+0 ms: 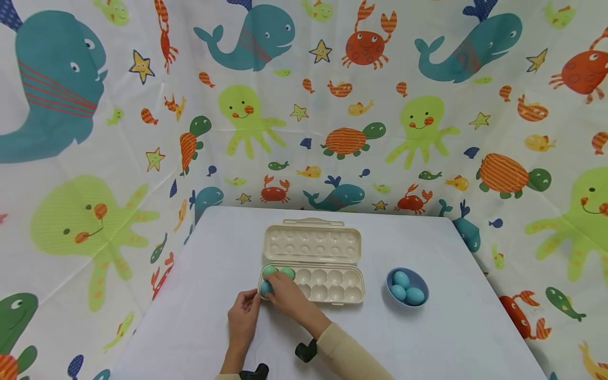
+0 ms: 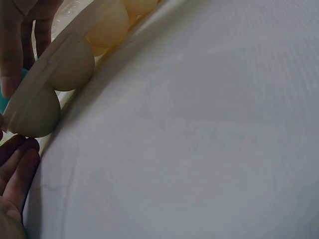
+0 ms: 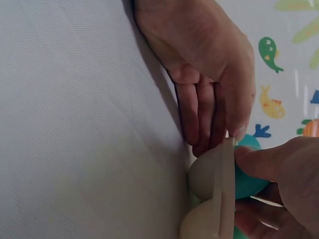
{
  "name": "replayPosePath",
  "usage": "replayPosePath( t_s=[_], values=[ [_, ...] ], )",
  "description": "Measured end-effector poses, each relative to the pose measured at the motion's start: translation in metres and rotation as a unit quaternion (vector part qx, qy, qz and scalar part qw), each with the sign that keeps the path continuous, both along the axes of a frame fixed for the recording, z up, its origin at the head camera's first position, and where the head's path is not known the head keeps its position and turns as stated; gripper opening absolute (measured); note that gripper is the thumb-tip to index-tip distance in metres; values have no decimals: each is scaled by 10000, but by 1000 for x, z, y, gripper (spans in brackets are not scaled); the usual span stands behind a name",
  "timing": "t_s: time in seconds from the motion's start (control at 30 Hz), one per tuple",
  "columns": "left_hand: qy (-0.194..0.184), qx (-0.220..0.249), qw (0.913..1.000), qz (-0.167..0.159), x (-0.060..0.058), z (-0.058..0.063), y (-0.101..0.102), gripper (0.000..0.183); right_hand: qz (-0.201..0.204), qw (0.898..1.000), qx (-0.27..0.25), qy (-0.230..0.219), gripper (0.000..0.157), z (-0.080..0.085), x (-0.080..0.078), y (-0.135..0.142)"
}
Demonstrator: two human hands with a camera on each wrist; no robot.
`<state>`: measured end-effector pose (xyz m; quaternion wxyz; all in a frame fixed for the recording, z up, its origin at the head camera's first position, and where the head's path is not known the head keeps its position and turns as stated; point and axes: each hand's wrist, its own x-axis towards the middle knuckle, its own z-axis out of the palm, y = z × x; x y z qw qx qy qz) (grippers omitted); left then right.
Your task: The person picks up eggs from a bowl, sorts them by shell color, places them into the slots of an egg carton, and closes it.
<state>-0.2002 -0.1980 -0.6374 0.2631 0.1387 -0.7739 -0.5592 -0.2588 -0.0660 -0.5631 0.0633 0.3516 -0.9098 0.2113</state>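
A beige egg carton (image 1: pixel 335 277) lies with its lid (image 1: pixel 312 244) folded open toward the back. Two green eggs (image 1: pixel 287 272) sit in its back row at the left. My right hand (image 1: pixel 287 295) grips a blue egg (image 1: pixel 266 288) at the front-left cup; in the right wrist view thumb and fingers are around that egg (image 3: pixel 247 181). At the carton's front-left corner, my left hand (image 1: pixel 243 319) pinches the rim. The left wrist view shows its curled fingers (image 2: pixel 22 174) below the outermost cup. Part of the blue egg is hidden by the right hand.
Right of the carton stands a blue bowl (image 1: pixel 420 278) with three blue eggs (image 1: pixel 401 278). White cloth (image 1: pixel 199 274) covers the table. A curtain (image 1: pixel 285 174) printed with sea animals hangs behind and along both sides.
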Motion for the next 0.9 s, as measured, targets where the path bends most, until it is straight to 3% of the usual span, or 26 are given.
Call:
replayPosePath(
  t_s=[0.47, 0.9],
  values=[
    [-28, 42, 10000, -15, 0, 1, 1, 21, -46, 9989, 89, -451, 38, -2, -4, -1],
    [-43, 56, 10000, 3, 1, 1, 1, 19, -135, 9990, 284, -324, 38, -4, -6, -3]
  ],
)
